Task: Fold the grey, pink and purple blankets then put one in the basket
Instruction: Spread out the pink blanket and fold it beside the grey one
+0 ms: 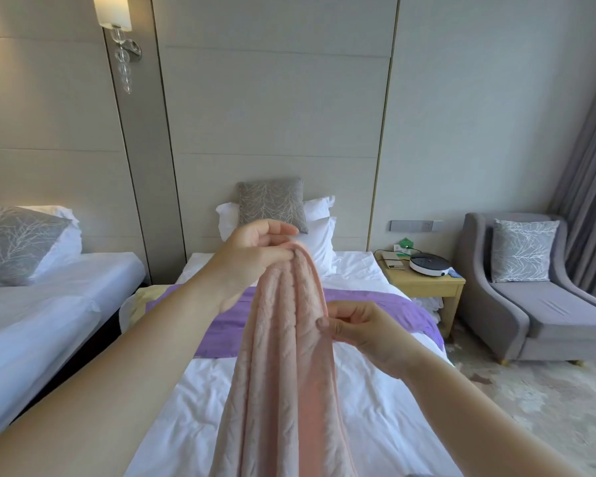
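Pink blanket (pixel 283 356), pinched by both hands, runs off the bottom edge.

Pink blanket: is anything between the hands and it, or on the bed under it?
Nothing between: the left hand holds the pink blanket at its top, the right hand pinches its edge. On the bed, the purple blanket lies crosswise beyond it.

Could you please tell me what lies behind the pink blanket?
The purple blanket, spread across the white bed, passes behind the pink blanket; its middle stretch and the bed there are hidden.
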{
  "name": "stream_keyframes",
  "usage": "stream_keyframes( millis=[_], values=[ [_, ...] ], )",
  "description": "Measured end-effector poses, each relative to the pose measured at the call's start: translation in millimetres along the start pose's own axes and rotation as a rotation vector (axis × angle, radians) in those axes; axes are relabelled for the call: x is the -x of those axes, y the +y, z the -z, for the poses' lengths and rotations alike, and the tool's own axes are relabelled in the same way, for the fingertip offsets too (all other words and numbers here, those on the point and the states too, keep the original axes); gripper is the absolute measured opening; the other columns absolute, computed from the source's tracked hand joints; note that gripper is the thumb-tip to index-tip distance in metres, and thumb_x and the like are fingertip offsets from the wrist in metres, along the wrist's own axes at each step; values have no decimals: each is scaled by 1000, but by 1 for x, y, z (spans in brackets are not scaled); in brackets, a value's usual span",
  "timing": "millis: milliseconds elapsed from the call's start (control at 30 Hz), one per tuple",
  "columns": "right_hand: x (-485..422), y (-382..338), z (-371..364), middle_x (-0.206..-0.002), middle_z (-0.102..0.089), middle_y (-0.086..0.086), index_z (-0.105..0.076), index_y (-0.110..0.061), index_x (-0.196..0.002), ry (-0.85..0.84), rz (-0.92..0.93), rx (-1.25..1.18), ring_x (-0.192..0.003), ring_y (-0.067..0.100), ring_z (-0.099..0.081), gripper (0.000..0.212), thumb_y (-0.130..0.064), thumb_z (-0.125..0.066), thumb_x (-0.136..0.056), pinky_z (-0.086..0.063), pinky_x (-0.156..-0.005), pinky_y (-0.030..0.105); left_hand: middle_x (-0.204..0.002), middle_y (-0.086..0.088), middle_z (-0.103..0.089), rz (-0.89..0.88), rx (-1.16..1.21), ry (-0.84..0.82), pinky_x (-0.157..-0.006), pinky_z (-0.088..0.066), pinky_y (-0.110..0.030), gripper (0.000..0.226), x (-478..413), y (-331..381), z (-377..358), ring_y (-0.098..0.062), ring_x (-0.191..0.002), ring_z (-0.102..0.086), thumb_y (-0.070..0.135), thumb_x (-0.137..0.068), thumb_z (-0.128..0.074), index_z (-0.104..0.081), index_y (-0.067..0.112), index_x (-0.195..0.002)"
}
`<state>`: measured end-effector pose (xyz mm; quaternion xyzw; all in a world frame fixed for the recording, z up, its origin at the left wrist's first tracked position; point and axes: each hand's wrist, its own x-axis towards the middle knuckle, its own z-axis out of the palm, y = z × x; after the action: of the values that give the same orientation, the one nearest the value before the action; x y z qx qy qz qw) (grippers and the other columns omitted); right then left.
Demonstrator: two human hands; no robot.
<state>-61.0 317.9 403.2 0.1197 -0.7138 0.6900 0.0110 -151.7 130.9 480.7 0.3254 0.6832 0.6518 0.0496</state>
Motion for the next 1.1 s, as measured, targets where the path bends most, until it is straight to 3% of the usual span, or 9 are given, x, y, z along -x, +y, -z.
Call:
stream_keyframes(
  millis=[133, 267, 333, 467, 567, 667, 767, 900, 1100],
  values=[
    [-7, -17, -3, -73, -69, 6, -74, -11, -80, 175, 108, -71, -64, 13, -64, 11, -19, -72, -72, -52, -61, 22, -73, 3, -64, 124, -199, 122, -56, -41, -18, 28, -6, 0, 10, -7, -66, -56, 2, -74, -49, -70, 18, -83],
    [-12, -34, -11, -70, -67, -1, -72, -14, -84, 99, 191, -65, -59, 7, -62, 7, -13, -66, -83, -50, -54, 18, -50, 9, -46, 155, -114, 202, -44, -28, -21, 21, 0, -4, 8, -11, -51, -37, 6, -58, -40, -57, 19, -56],
    [-16, -38, -13, -71, -67, -1, -72, -16, -83, 120, 208, -17, -63, 8, -61, 14, -9, -62, -89, -51, -57, 18, -50, 11, -49, 160, -70, 193, -48, -31, -23, 18, 3, -4, 5, -10, -52, -41, 16, -61, -42, -57, 21, -52],
    [-19, -44, -12, -85, -64, 12, -71, -15, -85, 204, 224, 58, -79, 21, -59, 11, -10, -62, -90, -49, -76, 33, -84, 12, -70, 60, -222, -171, -73, -48, -18, 42, 5, -3, 0, -2, -82, -63, 63, -70, -60, -71, 26, -86],
    [-16, -46, -9, -80, -62, 10, -66, -16, -83, 216, 244, 13, -72, 17, -56, 3, -17, -69, -81, -46, -67, 26, -89, 7, -72, -16, -281, -277, -76, -48, -19, 33, 7, -7, -6, -2, -84, -63, 48, -72, -77, -73, 25, -96],
    [-10, -40, -5, -77, -61, 5, -63, -20, -83, 164, 240, -45, -70, 14, -54, 12, -22, -71, -75, -43, -59, 18, -90, 7, -75, -94, -185, -158, -77, -46, -12, 17, 5, -10, -8, -1, -87, -66, 35, -78, -72, -76, 25, -91],
    [-1, -27, -1, -85, -64, 6, -61, -23, -87, 139, 179, -126, -72, 19, -60, 22, -19, -76, -71, -48, -56, 23, -88, 11, -74, -190, -239, -43, -78, -46, -12, 6, -4, -7, -13, 1, -84, -65, 27, -84, -70, -75, 31, -83],
    [10, -9, 7, -93, -59, 11, -57, -20, -84, 118, 118, -106, -82, 22, -56, 32, -27, -82, -67, -50, -66, 28, -85, 10, -70, -257, -242, 101, -77, -45, -10, 6, -17, 3, -16, 4, -80, -62, 19, -87, -67, -71, 23, -86],
    [29, 8, 22, -71, -61, -7, -67, -26, -73, -9, -41, 69, -67, 11, -54, 11, -33, -72, -79, -42, -63, 19, -76, 13, -64, -211, -130, 445, -66, -44, -9, 10, -32, 16, 3, 7, -66, -58, 21, -89, -65, -66, 24, -79]
  ],
)
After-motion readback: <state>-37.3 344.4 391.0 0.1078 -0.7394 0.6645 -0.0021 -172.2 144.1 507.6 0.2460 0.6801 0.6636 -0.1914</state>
